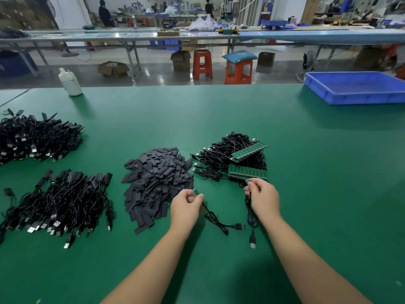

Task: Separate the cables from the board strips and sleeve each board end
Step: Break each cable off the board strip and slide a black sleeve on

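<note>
My left hand [186, 204] pinches the board end of one black cable [215, 220], whose USB plug lies on the green mat. My right hand [264, 197] pinches the small board end of a second black cable [251, 222], which hangs down to its plug. Just beyond my right hand lie two green board strips [247, 171] on a tangle of attached cables [228, 159]. A pile of flat black sleeves [155, 178] sits left of my left hand.
Two heaps of sleeved black cables [61, 200] lie at the left, one nearer and one farther [35, 139]. A blue tray [355, 87] stands at the far right and a white bottle [69, 82] at the far left edge of the table.
</note>
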### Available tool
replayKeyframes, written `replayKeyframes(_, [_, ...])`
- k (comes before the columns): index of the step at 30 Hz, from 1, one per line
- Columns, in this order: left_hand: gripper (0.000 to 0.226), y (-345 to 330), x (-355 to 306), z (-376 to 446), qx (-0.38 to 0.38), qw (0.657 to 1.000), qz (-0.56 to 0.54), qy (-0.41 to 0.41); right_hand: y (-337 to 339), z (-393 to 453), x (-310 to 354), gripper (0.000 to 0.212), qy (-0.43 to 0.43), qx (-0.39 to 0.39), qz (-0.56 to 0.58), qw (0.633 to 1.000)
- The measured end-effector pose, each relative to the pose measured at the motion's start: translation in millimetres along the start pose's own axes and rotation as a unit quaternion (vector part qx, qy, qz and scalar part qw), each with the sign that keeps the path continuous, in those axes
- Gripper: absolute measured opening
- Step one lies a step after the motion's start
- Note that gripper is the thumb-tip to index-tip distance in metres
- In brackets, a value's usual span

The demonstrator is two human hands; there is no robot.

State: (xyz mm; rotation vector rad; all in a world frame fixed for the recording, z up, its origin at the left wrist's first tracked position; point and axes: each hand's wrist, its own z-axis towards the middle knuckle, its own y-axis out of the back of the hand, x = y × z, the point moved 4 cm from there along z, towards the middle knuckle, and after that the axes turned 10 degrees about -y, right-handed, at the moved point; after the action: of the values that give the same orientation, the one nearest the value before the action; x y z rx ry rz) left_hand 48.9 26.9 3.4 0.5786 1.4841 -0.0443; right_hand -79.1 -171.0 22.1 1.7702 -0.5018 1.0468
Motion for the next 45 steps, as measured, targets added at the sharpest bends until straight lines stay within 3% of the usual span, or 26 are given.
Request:
replayKeyframes(5, [0.026,20.1,-0.8,-0.5,0.078,0.991,-0.108,-0.011,13.7,18.6,4.5,0.017,-0.007,-0.011,0.0,1.0])
replayKeyframes(7, [0.026,20.3,-5.6,-2.7,0.111,0.984,-0.138,-0.017,11.3,15.6,10.4,0.031,0.008,0.0,-0.042,0.999])
replayKeyframes(10, [0.016,12.0,-14.6,-7.6,0.135,0.978,-0.156,-0.035,7.8,-6.3,28.7,0.034,0.106,-0.055,-0.068,0.991])
replayKeyframes(12, [0.008,6.0,-19.6,-10.3,0.136,0.974,-0.173,-0.044,-7.1,-25.8,39.8,0.023,0.145,0.022,-0.059,0.987])
replayKeyframes(14, [0.008,3.2,-22.0,-11.0,0.136,0.973,-0.18,-0.041,-31.5,-47.0,42.7,0.023,0.093,0.211,-0.022,0.973])
replayKeyframes(15, [0.01,4.0,-21.9,-10.6,0.136,0.976,-0.166,-0.042,-42.5,-57.0,41.4,0.026,0.061,0.285,0.006,0.957])
replayKeyframes(17, [0.014,10.9,-19.1,-7.6,0.124,0.987,-0.085,-0.064,-54.4,-68.2,38.7,0.025,0.042,0.339,0.05,0.939])
replayKeyframes(20, [0.021,26.6,-13.3,-2.0,0.118,0.988,0.031,-0.099,-59.1,-71.2,30.0,0.018,0.036,0.323,0.04,0.945])
replayKeyframes(24, [0.011,53.5,-8.6,5.5,0.164,0.969,0.123,-0.14,-67.0,-70.8,20.9,0.021,-0.002,0.305,0.014,0.952])
replayKeyframes(27, [0.002,92.0,-3.7,20.3,0.15,0.91,0.339,-0.186,-72.2,-71.7,13.0,0.017,-0.021,0.295,-0.004,0.955])
replayKeyframes(30, [0.022,122.0,15.1,32.8,0.203,0.837,0.479,-0.169,-75.9,-72.2,8.7,0.012,-0.035,0.302,0.009,0.953])
replayKeyframes(33, [0.037,131.9,33.0,37.1,0.243,0.815,0.508,-0.137,-77.5,-70.4,5.9,0.014,-0.034,0.308,0.006,0.951])
replayKeyframes(38, [0.018,130.6,39.6,36.0,0.201,0.843,0.471,-0.163,-76.4,-68.1,0.3,0.021,-0.034,0.321,0.015,0.946])
replayKeyframes(45, [0.025,129.9,34.9,41.5,0.203,0.84,0.472,-0.174,-77.3,-67.8,-0.4,0.021,-0.042,0.331,-0.004,0.943])
